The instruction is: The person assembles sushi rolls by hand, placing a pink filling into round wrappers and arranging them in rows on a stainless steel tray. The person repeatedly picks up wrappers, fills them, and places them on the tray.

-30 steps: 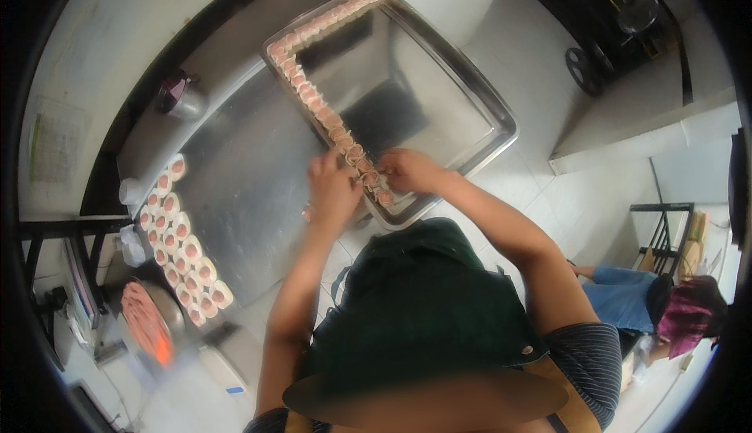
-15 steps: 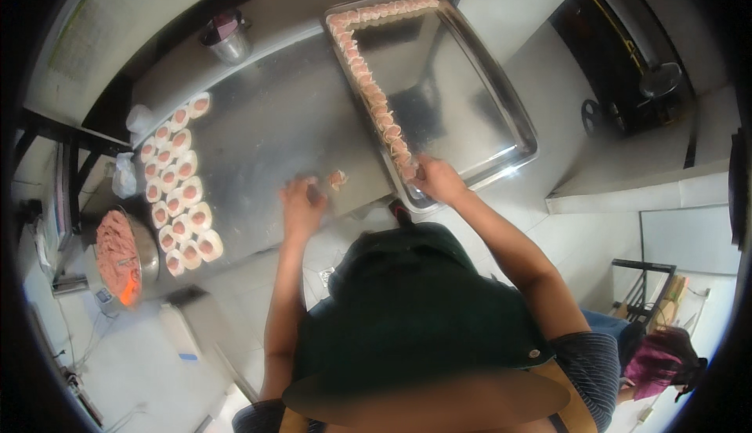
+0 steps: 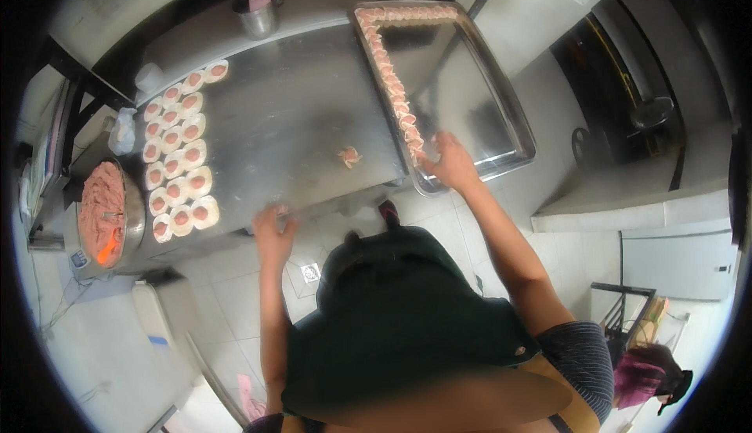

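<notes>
My right hand (image 3: 452, 165) is over the near left corner of the large metal tray (image 3: 501, 81), fingers apart, beside the end of the row of dumplings (image 3: 392, 84) with folded wrappers and pink filling. That row runs along the tray's far and left edges. By the table's front edge is my left hand (image 3: 274, 236), slightly blurred, its fingers apart and nothing visible in them. One dumpling (image 3: 349, 156) lies alone on the metal table (image 3: 266, 143) between my hands. At the left, round wrappers (image 3: 182, 218) with dabs of pink filling are laid in rows.
A metal bowl (image 3: 135, 212) of pink filling, with an orange-handled tool (image 3: 110, 247), stands at the table's left end. A metal container (image 3: 258, 18) is at the back. A white plastic bag (image 3: 123, 131) sits far left. Another person (image 3: 646, 374) is at the lower right.
The view has shifted. My left hand has moved left and back to the table edge, away from the lone dumpling. My right hand's fingers have spread and lifted off the row's near end.
</notes>
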Tool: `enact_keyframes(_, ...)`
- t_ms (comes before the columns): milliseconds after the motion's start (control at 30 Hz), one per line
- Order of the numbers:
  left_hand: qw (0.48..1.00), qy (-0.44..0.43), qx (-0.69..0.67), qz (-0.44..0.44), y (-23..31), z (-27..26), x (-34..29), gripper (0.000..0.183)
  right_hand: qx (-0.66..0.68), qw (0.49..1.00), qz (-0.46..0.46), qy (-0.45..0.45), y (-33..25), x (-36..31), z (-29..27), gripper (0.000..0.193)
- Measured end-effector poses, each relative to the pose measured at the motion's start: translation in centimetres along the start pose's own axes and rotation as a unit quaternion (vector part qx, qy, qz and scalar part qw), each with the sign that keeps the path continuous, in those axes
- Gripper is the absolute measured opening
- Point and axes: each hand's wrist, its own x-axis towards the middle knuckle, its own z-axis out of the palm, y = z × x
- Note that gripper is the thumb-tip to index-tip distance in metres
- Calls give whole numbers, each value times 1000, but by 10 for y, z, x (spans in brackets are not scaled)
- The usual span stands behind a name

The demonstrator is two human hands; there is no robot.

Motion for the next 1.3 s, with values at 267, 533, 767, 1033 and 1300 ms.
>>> enact_keyframes(267, 1000, 27, -6, 3, 25, -19, -27, 22, 5, 962, -177, -208, -109, 61, 84, 46)
enact_keyframes(533, 996, -25, -48, -75, 67, 3, -46, 22, 177, 961, -171, -125, -42, 63, -5, 29)
enact_keyframes(767, 997, -67, -46, 5, 128, 63, 1, 25, -13, 999, -10, -28, 120, 56, -41, 25)
enact_keyframes(1033, 994, -8, -104, -19, 140, 105, 63, 30, -13, 995, -34, -96, 141, 34, -40, 44)
enact_keyframes(1300, 968, 109, -177, -143, 88, 151, 129, 32, 58, 982, -103, -146, 132, 66, -60, 56)
